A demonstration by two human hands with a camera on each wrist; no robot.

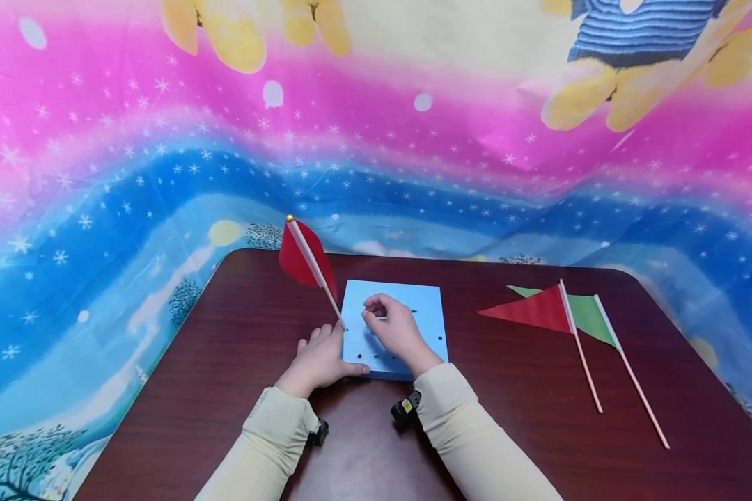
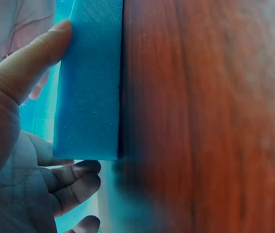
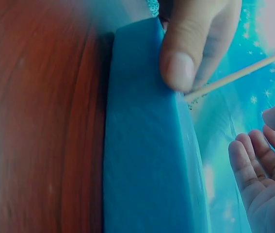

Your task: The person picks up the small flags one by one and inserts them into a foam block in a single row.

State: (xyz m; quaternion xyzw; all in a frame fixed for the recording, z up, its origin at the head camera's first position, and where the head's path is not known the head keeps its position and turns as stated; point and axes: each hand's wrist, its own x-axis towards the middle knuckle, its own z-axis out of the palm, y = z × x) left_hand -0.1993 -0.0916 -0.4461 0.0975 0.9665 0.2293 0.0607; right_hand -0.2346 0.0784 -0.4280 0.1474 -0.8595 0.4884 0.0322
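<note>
A light blue block (image 1: 425, 299) with several small dark holes in its top lies flat on the table. At its near left corner my left hand (image 1: 318, 358) holds it, thumb on the front edge and fingers along the left side. A red flag (image 1: 307, 250) stands tilted, its stick foot at the block's left edge, close to the left fingertips. Over the block hovers my right hand (image 1: 397, 327), fingers loosely bent with nothing between them. In the right wrist view the flag's wooden stick (image 3: 244, 72) rises beside the left thumb (image 3: 180, 68).
To the right, another red flag (image 1: 539, 312) and a green flag (image 1: 592, 319) lie on the dark brown table (image 1: 526, 410), sticks pointing toward the near side. Behind the table hangs a colourful printed cloth (image 1: 376, 153).
</note>
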